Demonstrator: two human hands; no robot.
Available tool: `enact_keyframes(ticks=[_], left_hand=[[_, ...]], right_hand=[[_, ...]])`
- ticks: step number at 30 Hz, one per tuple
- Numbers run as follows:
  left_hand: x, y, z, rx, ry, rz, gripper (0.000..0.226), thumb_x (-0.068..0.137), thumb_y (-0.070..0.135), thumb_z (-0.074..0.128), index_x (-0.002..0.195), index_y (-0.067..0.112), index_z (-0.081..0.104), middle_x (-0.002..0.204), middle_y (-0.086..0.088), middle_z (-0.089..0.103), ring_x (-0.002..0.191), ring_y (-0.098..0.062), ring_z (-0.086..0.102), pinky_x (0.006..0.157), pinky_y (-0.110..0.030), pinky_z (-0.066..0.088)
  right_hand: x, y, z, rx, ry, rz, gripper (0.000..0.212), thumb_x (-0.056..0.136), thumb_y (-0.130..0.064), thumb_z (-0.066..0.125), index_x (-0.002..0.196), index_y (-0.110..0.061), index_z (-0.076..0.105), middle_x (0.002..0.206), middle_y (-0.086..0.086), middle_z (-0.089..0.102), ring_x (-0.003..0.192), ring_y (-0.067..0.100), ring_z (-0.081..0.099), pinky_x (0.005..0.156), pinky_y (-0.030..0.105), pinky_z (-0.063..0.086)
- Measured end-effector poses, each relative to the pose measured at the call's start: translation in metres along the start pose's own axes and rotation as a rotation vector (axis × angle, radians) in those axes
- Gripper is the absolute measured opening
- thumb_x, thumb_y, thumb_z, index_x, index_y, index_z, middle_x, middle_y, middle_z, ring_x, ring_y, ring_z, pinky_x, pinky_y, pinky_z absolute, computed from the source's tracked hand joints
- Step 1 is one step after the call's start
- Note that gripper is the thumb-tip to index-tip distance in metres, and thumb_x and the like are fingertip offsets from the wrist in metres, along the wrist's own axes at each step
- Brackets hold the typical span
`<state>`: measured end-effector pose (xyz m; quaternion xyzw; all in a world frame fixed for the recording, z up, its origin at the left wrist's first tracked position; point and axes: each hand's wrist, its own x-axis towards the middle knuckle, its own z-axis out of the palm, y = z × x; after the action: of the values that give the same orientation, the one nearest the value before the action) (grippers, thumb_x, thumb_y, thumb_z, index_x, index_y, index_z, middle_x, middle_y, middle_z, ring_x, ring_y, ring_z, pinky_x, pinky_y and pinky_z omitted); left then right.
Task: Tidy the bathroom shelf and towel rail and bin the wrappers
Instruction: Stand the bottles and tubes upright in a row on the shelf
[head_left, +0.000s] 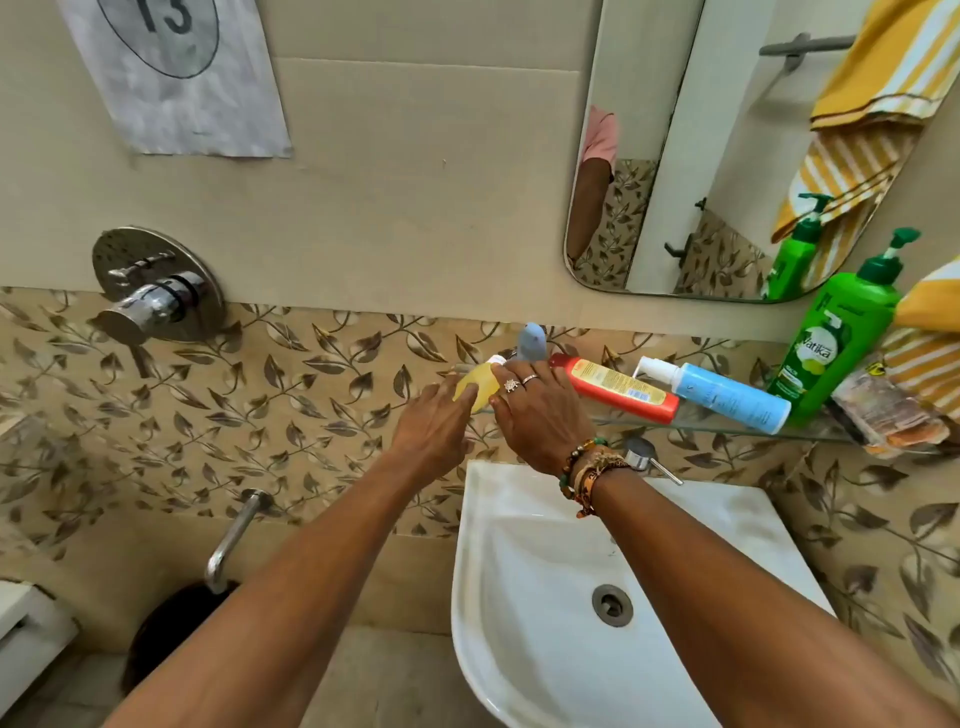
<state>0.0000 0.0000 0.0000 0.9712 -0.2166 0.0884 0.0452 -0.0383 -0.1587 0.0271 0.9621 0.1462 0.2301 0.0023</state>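
Observation:
A glass shelf runs above the sink. At its left end both my hands meet on a small yellow bottle with a white cap. My left hand touches its left side with fingers extended. My right hand covers its right side, fingers curled over it. A grey-blue bottle stands just behind. A red bottle and a blue-and-white pump bottle lie on their sides. A green pump bottle stands upright. Crumpled wrappers lie at the shelf's right end. A yellow striped towel hangs at the far right.
A white sink sits below the shelf, its tap by my right wrist. A mirror hangs above. A chrome shower valve and a spout are on the left wall. A dark bin stands lower left.

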Motion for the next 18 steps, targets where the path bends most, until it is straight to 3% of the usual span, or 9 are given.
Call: enact_keyframes(ticks=[7,11,15,18], left_hand=[[0.008,-0.008,0.006,-0.034,0.037,-0.005,0.08,0.084,0.03,0.074,0.148,0.02,0.028,0.154,-0.013,0.038,0.129,-0.035,0.049,0.093,-0.042,0.051],[0.009,-0.006,-0.001,-0.046,0.105,0.035,0.058,0.091,0.02,0.066,0.141,0.018,0.038,0.136,-0.009,0.057,0.113,-0.03,0.058,0.085,-0.04,0.055],[0.008,-0.008,-0.002,-0.086,0.101,0.028,0.064,0.088,0.006,0.065,0.144,0.016,0.036,0.136,-0.011,0.057,0.117,-0.03,0.056,0.091,-0.039,0.053],[0.008,-0.015,-0.002,-0.102,0.119,0.029,0.069,0.089,0.002,0.062,0.15,0.015,0.032,0.138,-0.013,0.055,0.121,-0.029,0.053,0.095,-0.039,0.051]], right_hand=[[0.015,-0.003,0.017,0.023,-0.067,-0.003,0.047,0.094,-0.017,0.046,0.141,-0.008,0.041,0.149,0.014,0.041,0.132,0.031,0.045,0.1,0.041,0.044],[0.025,-0.004,0.024,0.073,-0.122,0.012,0.059,0.087,-0.011,0.054,0.143,-0.01,0.038,0.154,0.012,0.034,0.142,0.028,0.032,0.108,0.042,0.039],[0.03,-0.006,0.033,0.13,-0.18,0.021,0.065,0.084,-0.009,0.059,0.144,-0.011,0.035,0.153,0.011,0.034,0.144,0.028,0.028,0.113,0.043,0.036],[0.033,-0.007,0.037,0.119,-0.164,0.03,0.068,0.084,-0.011,0.062,0.145,-0.013,0.033,0.152,0.01,0.037,0.14,0.028,0.033,0.108,0.042,0.039]])
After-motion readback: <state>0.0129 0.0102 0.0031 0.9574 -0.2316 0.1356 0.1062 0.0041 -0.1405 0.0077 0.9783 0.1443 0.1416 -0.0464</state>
